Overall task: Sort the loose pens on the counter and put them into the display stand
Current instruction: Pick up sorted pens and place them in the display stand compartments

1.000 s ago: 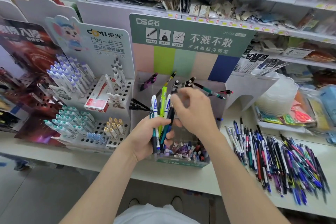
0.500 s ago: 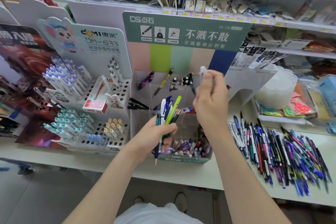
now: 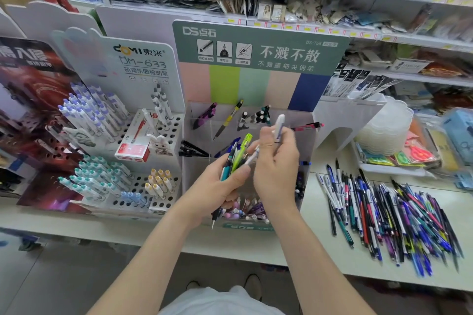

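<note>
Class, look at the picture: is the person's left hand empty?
No, the left hand grips a bundle of pens, while the right hand pinches a white pen.

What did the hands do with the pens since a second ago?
The right hand pulled a white pen out of the bundle and lifted it up. The left hand still grips the bundle, and the loose pens have not moved.
</note>
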Tool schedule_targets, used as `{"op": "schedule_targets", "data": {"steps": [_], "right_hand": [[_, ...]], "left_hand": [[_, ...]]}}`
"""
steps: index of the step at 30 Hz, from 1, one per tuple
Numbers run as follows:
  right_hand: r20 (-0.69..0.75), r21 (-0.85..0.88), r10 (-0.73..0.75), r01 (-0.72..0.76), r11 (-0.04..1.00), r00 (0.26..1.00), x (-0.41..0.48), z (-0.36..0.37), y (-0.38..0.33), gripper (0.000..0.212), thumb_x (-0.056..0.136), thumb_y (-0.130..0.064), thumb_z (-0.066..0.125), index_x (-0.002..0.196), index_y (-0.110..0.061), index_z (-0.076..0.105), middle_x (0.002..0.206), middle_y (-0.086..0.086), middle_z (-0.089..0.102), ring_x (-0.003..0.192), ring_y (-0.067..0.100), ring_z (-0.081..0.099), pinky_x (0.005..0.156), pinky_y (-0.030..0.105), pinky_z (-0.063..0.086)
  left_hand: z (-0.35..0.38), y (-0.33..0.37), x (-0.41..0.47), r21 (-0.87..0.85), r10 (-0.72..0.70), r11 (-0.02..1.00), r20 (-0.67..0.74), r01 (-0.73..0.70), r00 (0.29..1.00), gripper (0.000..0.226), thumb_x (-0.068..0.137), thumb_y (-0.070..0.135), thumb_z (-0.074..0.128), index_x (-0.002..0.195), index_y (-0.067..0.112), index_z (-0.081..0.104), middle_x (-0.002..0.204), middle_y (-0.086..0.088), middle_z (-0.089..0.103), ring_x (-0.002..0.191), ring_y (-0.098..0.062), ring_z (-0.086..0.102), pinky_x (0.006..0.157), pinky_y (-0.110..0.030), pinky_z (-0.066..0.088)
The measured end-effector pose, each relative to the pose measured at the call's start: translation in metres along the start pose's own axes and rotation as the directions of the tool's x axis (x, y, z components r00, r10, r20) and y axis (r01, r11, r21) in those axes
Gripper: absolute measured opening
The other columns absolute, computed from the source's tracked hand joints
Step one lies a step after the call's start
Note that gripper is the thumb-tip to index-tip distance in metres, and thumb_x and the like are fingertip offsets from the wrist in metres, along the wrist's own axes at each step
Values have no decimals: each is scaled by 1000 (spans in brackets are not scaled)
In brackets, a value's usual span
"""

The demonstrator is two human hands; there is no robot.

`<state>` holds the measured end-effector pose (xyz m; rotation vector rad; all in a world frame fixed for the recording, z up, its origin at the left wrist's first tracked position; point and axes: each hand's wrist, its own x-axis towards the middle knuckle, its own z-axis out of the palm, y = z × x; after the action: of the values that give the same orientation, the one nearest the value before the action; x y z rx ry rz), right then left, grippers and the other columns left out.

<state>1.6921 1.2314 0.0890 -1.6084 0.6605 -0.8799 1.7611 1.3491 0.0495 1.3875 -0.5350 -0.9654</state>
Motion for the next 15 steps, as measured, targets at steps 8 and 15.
{"op": "schedule_targets", "data": {"steps": [8,15], "right_hand": [[373,-426,325,-151,892,869,41,-31,-15,28,107,-37,52,115,-19,33,81,2,55,60,20,50,54,33,39],[508,-861,594,391,326,624,74,-25,-19,31,105,-9,46,134,-3,38,107,14,53,76,22,53,57,35,39]], "left_hand": [[-16,-17,-4,-242,-69,970,-151,31,986,26,109,14,59,135,15,61,82,-3,50,61,-15,42,52,-29,37],[-25,-20,-2,-269,-95,962,-205,38,974,36,104,8,64,139,18,63,97,-9,65,65,-18,55,50,-29,45]]}}
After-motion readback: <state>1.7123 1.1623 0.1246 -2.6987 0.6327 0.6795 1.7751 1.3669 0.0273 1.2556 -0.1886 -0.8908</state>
